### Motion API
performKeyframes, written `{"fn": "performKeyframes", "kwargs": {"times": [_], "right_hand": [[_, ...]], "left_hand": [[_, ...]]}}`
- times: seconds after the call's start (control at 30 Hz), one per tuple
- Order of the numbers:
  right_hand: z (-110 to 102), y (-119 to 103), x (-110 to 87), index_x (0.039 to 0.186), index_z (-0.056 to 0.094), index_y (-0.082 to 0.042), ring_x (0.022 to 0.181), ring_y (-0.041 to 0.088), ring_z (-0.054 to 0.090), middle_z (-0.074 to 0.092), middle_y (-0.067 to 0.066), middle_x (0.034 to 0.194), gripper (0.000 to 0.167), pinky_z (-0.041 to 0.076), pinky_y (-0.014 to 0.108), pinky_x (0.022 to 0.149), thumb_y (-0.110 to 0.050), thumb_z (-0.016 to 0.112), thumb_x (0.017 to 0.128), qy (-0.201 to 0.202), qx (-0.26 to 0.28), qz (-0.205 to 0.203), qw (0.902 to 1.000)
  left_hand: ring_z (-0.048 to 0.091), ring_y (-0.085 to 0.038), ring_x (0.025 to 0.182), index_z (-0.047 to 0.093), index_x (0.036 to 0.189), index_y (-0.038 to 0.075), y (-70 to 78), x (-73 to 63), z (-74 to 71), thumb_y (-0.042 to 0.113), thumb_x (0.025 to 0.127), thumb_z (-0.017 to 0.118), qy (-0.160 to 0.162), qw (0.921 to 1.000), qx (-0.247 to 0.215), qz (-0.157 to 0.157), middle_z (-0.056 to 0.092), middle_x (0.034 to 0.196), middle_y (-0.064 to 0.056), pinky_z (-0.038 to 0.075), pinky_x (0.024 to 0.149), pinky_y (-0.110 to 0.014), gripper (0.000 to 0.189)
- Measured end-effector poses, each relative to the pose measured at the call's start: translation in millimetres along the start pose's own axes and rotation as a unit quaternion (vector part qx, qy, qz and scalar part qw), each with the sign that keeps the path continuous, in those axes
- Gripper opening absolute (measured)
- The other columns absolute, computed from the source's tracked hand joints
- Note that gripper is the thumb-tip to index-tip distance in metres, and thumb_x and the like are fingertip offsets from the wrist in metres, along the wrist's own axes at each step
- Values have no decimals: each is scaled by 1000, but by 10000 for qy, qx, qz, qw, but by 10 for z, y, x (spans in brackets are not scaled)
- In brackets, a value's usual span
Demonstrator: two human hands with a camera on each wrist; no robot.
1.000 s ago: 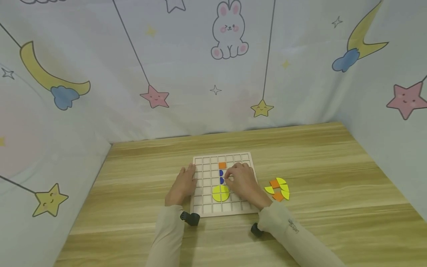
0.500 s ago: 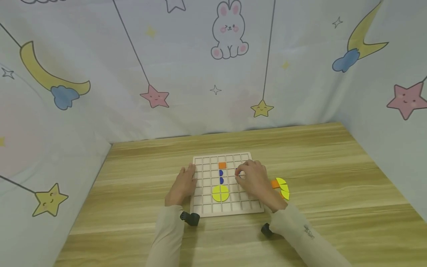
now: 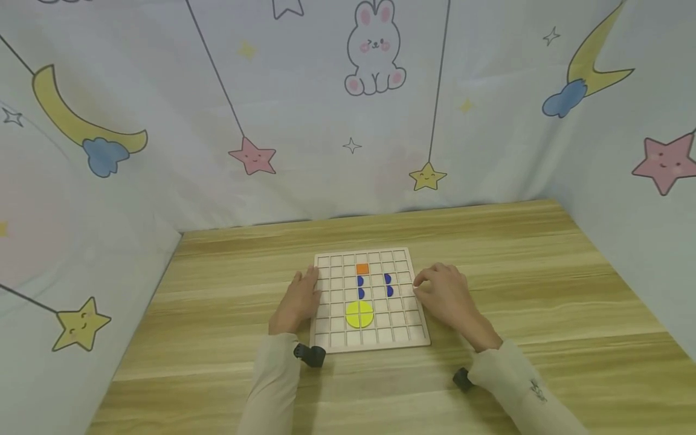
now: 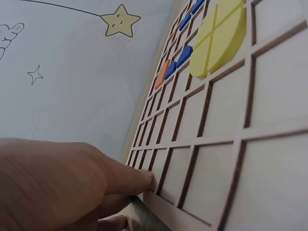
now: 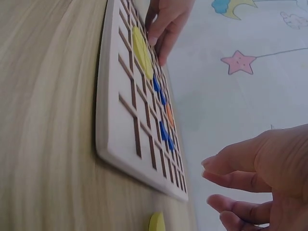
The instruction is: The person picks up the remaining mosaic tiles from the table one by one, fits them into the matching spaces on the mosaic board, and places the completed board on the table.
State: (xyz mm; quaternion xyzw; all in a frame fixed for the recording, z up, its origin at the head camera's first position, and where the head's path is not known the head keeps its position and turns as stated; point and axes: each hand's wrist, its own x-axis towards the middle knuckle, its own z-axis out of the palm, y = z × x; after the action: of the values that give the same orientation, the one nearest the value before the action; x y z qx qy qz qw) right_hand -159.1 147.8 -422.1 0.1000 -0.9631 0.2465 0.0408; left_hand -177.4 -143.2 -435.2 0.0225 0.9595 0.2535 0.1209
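A square wooden grid board point(image 3: 337, 339) lies on the table. In it sit a yellow disc of quarter pieces point(image 3: 360, 315), an orange square point(image 3: 362, 269), a left pair of blue half-round pieces point(image 3: 361, 293) and a right pair of blue half-round pieces point(image 3: 389, 291). My left hand point(image 3: 298, 301) rests against the board's left edge, thumb on the rim in the left wrist view. Just off the right edge hovers my right hand point(image 3: 447, 296), fingers loosely bent. The right wrist view shows nothing between the fingers point(image 5: 231, 161).
Part of a yellow piece point(image 5: 157, 222) shows on the table in the right wrist view. My right hand and forearm hide the loose pieces in the head view. A patterned cloth wall point(image 3: 304, 109) stands behind the wooden table point(image 3: 234, 260).
My right hand has moved right, from above the board to beyond its right edge. The right pair of blue half-round pieces is now uncovered. My left hand stays at the left edge.
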Motion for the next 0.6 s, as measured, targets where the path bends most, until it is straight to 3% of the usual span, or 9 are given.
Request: {"fn": "performKeyframes", "kwargs": {"times": [0.33,0.6], "right_hand": [[-60,247,-162,87,71,-10,89,30,54,66,10,93,11,43,43,75,-19,70,81,-42,-129,-106,9999],[-79,347,-264,82,66,-12,96,34,51,61,10,95,17,40,46,76,-24,76,75,-190,-505,76,9985]], "left_hand": [[10,-41,146,22,151,0,17,5,-12,12,100,42,-51,10000,26,-21,16,159,-15,12,121,-51,56],[10,-42,146,22,151,0,10,3,-7,12,100,42,-24,10000,36,1,17,159,-16,13,121,-51,56]]}}
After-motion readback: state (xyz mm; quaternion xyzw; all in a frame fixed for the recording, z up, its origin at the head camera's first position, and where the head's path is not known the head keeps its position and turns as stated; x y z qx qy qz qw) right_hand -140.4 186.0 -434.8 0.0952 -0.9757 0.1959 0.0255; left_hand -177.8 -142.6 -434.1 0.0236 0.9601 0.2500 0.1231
